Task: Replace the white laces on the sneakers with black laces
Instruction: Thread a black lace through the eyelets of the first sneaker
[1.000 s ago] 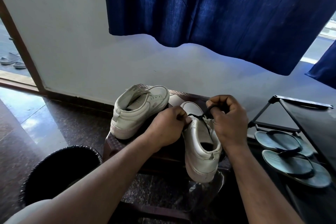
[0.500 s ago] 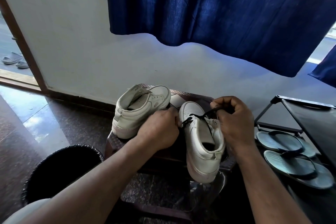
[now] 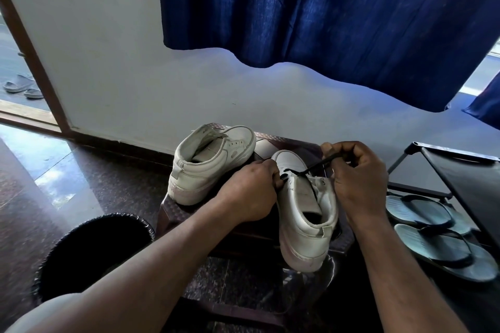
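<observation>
Two white sneakers stand on a dark stool (image 3: 270, 227). The left sneaker (image 3: 208, 162) has no lace and lies with its heel toward me. The right sneaker (image 3: 303, 213) has a black lace (image 3: 313, 167) running across its lowest eyelets near the toe. My left hand (image 3: 251, 192) curls against the shoe's left side and pinches the lace end at the eyelets. My right hand (image 3: 357, 178) pinches the other part of the lace and holds it taut up and to the right. The fingertips of my left hand are hidden.
A black bin (image 3: 92, 251) stands on the floor at lower left. A dark shoe rack (image 3: 460, 170) with grey flip-flops (image 3: 443, 246) stands at right. A blue curtain (image 3: 324, 21) hangs over the white wall behind. Slippers (image 3: 21, 86) lie outside the doorway at far left.
My left hand has shifted slightly left, uncovering the shoe's toe and the lace at the eyelets. My right hand stays raised, with the lace drawn taut.
</observation>
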The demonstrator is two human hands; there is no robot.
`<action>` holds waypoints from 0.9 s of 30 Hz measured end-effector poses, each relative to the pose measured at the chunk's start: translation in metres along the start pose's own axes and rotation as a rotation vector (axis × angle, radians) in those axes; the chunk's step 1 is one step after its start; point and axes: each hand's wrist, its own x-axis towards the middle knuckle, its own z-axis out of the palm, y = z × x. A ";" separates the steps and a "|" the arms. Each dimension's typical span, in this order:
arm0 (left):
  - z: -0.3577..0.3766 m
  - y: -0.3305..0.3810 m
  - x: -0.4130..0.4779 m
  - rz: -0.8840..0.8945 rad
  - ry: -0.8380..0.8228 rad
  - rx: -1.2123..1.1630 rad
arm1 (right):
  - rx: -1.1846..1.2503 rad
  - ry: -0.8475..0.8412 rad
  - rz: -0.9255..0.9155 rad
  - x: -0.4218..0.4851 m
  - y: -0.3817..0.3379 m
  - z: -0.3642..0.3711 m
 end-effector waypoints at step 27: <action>-0.004 -0.012 0.002 0.006 -0.038 0.123 | -0.305 0.091 -0.316 0.006 0.013 -0.012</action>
